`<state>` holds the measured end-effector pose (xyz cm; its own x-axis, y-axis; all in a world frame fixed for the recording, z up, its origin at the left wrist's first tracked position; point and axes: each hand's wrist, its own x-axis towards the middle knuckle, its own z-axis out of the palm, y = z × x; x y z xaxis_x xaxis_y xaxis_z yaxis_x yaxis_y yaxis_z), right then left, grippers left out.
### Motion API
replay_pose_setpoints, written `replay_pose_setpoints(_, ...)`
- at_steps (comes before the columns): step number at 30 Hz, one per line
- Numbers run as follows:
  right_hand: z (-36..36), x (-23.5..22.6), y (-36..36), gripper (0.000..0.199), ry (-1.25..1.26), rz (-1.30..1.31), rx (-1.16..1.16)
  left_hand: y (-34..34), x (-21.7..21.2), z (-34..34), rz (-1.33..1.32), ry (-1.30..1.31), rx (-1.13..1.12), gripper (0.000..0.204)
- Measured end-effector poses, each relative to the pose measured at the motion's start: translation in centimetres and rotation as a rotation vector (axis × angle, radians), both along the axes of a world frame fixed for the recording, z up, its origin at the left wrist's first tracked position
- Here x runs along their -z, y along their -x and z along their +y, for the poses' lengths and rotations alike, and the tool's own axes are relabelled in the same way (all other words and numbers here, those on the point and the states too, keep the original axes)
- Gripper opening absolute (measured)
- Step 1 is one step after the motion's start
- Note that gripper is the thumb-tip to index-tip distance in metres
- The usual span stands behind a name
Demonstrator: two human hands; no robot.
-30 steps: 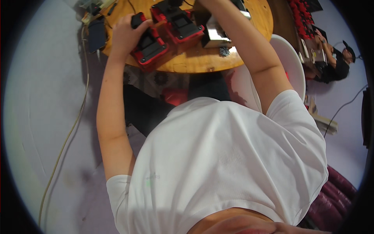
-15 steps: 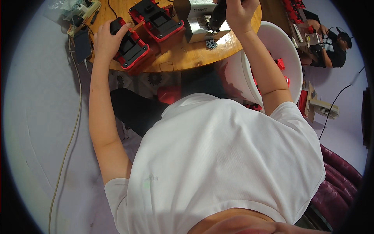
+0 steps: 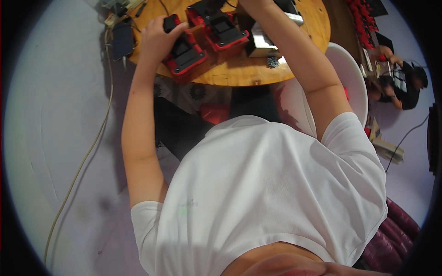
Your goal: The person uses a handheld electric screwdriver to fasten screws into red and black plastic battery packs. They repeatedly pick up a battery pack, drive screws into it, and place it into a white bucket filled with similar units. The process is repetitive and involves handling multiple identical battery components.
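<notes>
My left hand (image 3: 158,37) grips the far left edge of a red-and-black plastic case (image 3: 188,59), thumb over its top and fingers round the side. Just right of it stands a second, similar case (image 3: 225,33). At the top edge, my right hand (image 3: 254,4) is partly cut off, its fingers outside the picture. A dark shape beside it, above the second case, looks like the black power screwdriver (image 3: 217,4) it held before. Under my right forearm is a box with a shiny metal face (image 3: 263,42). A small heap of screws (image 3: 272,62) lies in front of it.
The cases stand on a round wooden table (image 3: 230,78). A white bin (image 3: 354,73) with red parts is at its right. Left are a dark phone-like slab (image 3: 122,39) and a cable (image 3: 99,138). At far right a person (image 3: 407,85) works beside red parts (image 3: 361,23).
My right hand has moved left and away from the metal-faced box, toward the second case. The whole view has shifted, so things appear further right and lower. My left hand keeps its grip.
</notes>
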<state>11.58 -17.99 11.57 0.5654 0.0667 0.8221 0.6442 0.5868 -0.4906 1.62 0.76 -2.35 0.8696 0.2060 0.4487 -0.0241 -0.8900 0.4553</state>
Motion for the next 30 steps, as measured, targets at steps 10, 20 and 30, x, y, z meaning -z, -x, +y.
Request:
replay_pose_setpoints(10, 9.3, 1.9, -0.5, 0.024, 0.042, 0.009, -0.099, 0.7, -1.6, -0.9, 0.252, 0.030, -0.113, 0.080)
replay_pose_setpoints(20, 9.5, 1.6, -0.5, 0.027, 0.103, 0.003, -0.032, 0.6, -1.5, -1.0, 0.272, 0.023, -0.125, 0.084)
replay_pose_setpoints(30, 10.2, 1.8, 0.4, 0.025, 0.166, -0.068, 0.020, 0.6, -1.4, -0.9, 0.255, 0.036, -0.107, 0.083)
